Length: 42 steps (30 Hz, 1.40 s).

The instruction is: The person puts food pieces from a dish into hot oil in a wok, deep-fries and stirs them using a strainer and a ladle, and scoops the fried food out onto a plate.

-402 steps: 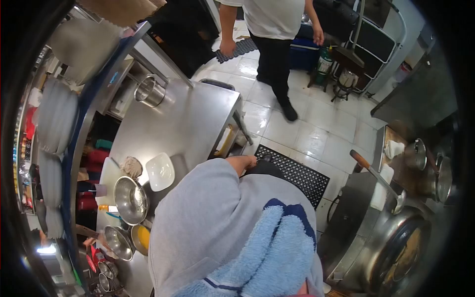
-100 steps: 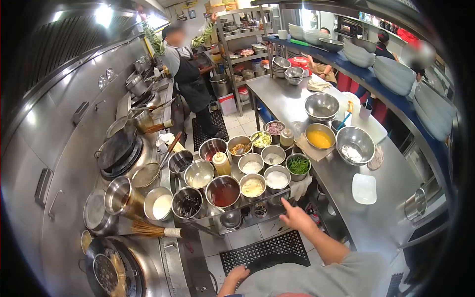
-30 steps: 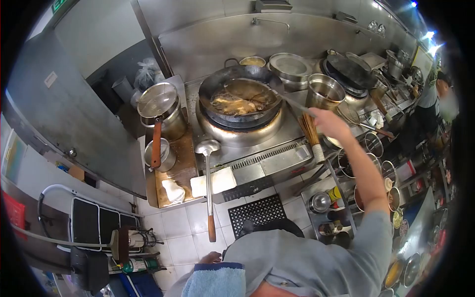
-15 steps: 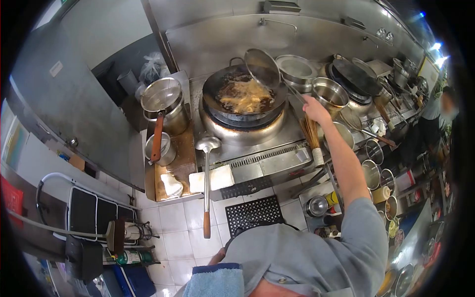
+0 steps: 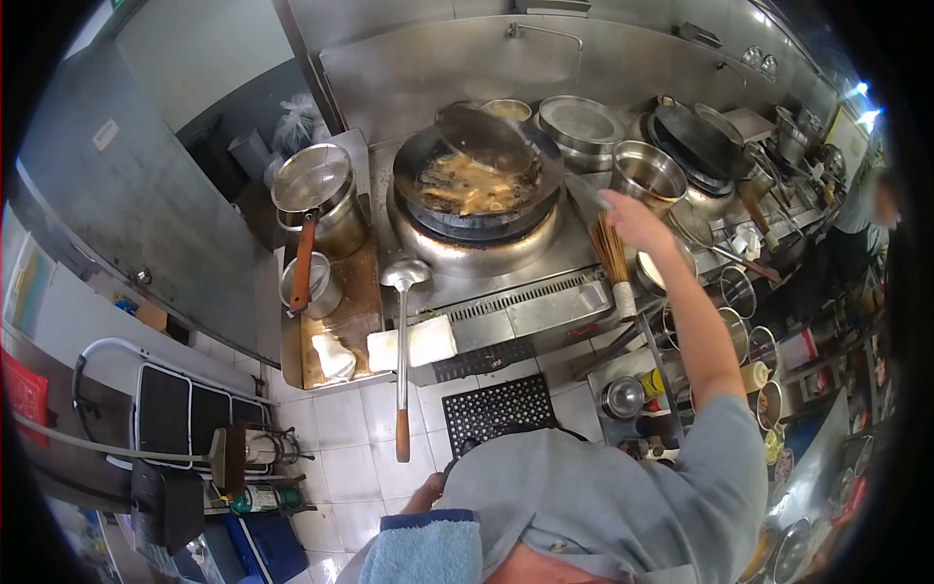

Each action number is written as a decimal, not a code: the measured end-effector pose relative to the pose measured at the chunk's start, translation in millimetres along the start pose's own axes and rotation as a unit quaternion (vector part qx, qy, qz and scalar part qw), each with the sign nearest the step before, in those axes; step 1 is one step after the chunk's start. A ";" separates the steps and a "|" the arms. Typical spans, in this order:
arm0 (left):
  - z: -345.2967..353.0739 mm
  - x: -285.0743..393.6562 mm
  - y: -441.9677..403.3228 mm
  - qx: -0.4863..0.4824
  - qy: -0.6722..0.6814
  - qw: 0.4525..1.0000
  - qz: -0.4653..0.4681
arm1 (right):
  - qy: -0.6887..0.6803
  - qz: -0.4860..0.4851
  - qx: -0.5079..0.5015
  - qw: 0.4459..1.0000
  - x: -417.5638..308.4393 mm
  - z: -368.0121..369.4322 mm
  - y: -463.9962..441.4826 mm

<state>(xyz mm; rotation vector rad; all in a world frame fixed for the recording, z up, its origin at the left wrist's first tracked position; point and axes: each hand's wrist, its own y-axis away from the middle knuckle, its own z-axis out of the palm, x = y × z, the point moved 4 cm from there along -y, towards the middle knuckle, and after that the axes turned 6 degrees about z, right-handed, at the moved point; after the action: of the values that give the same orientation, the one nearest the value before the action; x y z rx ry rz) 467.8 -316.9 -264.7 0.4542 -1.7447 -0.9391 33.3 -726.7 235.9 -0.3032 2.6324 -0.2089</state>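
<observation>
Wall: steel, at counter's back edge
Floor: white tiles
Mat: black, near front edge
Door: grey

Just on the near side of the right hand we see a bamboo brush, and just beyond that hand, a steel pot. Well to its left we find a ladle lying across a folded white cloth. Farther left of the hand, we spot a wooden-handled strainer and a grey door; below and left, a perforated black mat.
</observation>
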 end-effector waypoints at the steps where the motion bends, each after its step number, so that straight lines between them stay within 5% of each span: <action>1: -0.4 1.7 0.0 -0.002 0.000 1.000 0.002 | 0.034 -0.031 0.013 0.999 7.9 16.5 -0.6; 13: -9.5 22.9 -10.3 0.000 0.006 1.000 0.026 | -0.086 0.070 -0.036 0.993 -21.8 -22.2 25.1; 16: -7.0 1.8 -9.8 -0.005 0.000 1.000 -0.002 | -0.023 -0.040 0.027 0.999 -3.6 29.1 12.6; 19: -6.1 -9.6 -12.8 -0.008 -0.003 1.000 -0.015 | -0.110 0.056 0.012 0.992 -10.0 33.2 -5.3; 23: -9.0 -12.7 -11.3 -0.010 -0.003 1.000 -0.020 | -0.095 0.026 0.065 0.993 -2.6 14.7 -8.6; 27: -7.8 -9.8 -14.3 -0.008 0.006 1.000 -0.018 | -0.094 0.069 0.002 0.993 3.7 0.7 12.3; 31: -1.5 -14.3 -16.2 -0.011 0.009 1.000 -0.023 | -0.131 0.024 0.003 0.991 19.7 62.5 -13.3; 34: -3.4 -10.2 -18.9 -0.012 0.006 1.000 -0.022 | -0.292 0.171 -0.072 0.938 17.1 67.1 -37.4; 42: -7.7 -1.2 -22.0 0.012 0.028 0.999 -0.014 | -0.300 0.196 0.011 0.934 37.8 38.9 -76.0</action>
<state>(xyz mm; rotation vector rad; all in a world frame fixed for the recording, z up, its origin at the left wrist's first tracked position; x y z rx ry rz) 472.3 -332.5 -281.4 0.5174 -1.7040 -0.9186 32.8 -813.0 200.3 0.1540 2.0222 -0.0048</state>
